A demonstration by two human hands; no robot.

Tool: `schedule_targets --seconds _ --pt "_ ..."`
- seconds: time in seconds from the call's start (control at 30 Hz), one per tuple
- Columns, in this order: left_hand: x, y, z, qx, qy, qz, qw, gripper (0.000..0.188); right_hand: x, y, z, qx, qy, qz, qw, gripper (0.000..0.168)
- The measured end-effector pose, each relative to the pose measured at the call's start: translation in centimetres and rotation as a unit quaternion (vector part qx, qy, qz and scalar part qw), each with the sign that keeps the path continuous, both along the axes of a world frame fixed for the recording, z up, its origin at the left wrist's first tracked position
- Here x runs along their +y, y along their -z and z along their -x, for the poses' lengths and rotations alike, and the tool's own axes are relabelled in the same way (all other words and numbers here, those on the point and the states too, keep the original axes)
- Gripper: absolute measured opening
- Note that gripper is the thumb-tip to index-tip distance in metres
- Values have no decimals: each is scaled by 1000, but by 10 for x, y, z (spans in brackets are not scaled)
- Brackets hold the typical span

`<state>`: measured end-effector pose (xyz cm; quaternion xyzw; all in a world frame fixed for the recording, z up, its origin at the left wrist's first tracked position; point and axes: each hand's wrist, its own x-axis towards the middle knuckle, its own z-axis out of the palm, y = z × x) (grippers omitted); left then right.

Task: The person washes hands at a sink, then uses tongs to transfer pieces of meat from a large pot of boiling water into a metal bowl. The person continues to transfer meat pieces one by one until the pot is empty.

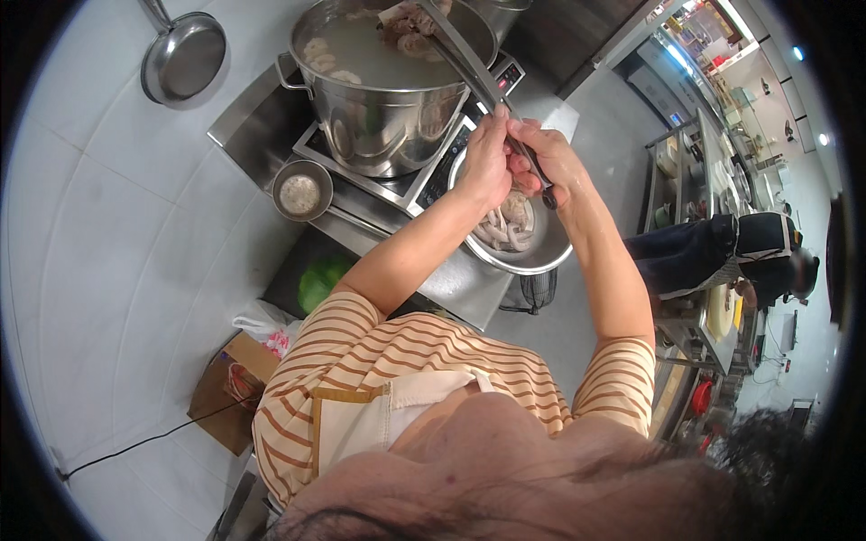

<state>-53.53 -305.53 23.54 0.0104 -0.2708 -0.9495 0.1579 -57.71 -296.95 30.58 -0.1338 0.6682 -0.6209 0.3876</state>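
Note:
Long metal tongs with a dark handle end run from my hands up over a large steel stockpot. My left hand grips them on one side, and my right hand closes round them near the handle end. At the far end of the tongs, chunks of cooked meat are at or just above the cloudy liquid. More pale pieces float along the pot's near left side. Below my hands is a steel bowl with pale meat pieces, partly hidden by my hands.
The pot stands on an induction cooker with a control panel. A long-handled ladle lies left on the counter edge. A frying pan hangs on the tiled wall. A cardboard box is low left; another person stands right.

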Motion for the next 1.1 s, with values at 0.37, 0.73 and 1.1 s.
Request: schedule_targets --seconds 0.37,0.73,1.1 --pt "-15 -19 -10 16 30 31 999 37 0 -10 -10 25 -25 21 999 25" --pt "-16 -36 -13 38 3 58 998 34 -2 -27 -18 32 -20 60 997 26" --pt "-11 -52 -13 51 8 55 997 39 5 -35 -18 31 -15 71 997 26"
